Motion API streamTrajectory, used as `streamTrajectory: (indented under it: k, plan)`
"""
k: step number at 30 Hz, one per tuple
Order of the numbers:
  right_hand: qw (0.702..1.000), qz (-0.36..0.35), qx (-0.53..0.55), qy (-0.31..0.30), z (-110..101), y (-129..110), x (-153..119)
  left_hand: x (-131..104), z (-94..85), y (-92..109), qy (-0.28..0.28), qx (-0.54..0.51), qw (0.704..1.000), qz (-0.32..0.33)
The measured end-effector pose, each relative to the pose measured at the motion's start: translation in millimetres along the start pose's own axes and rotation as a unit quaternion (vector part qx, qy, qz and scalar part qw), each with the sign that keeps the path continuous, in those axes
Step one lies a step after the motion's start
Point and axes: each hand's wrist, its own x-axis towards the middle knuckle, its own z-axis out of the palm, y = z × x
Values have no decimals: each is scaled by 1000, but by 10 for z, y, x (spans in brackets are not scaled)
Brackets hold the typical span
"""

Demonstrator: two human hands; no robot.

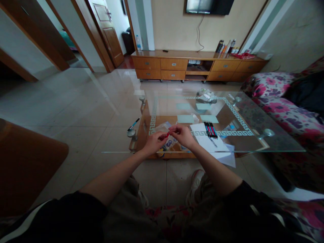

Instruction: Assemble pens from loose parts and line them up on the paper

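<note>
I see both hands together above the near edge of the glass table (253,111). My left hand (153,143) is curled, and its fingers pinch the lower end of a small red pen (165,136). My right hand (182,135) comes from the other side, and its thumb and forefinger close on the upper end of the same pen. So the pen lies between the two hands, a little tilted, and both hands touch it. It is too small for me to tell if the cap is on or off.

Just under the hands there is a clear plastic bag (164,127) on the glass, and I cannot tell what the coloured things below it are. To the right of my right hand lies a white sheet of paper (211,143), and on its far part rests a row of dark pens (210,130), side by side, near the hand but apart from it. One more blue pen (133,124) lies at the left corner of the table, well apart from my left hand. A flowered sofa (280,108) stands on the right side.
</note>
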Motion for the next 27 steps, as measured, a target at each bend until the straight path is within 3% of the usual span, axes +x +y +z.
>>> streamTrajectory:
  k: [6, 11, 16, 20, 27]
  plan:
    - [999, 19, 29, 6, -125, 12, 89, 4, 4, 8, 10, -46, 999, -27]
    - [984, 35, -160, 68, -442, 53, 111, 4, -2, -18, 42, -48, 997, -35]
    - [927, 45, -370, -34, -555, 188, 30, 13, 2, -40, 48, -50, 997, -33]
    - [895, 45, -428, -121, -486, 225, 2, 23, 7, -11, 41, -83, 995, -29]
    - [873, 77, -464, -130, -329, 167, -36, 15, 18, 4, 40, -70, 996, -22]
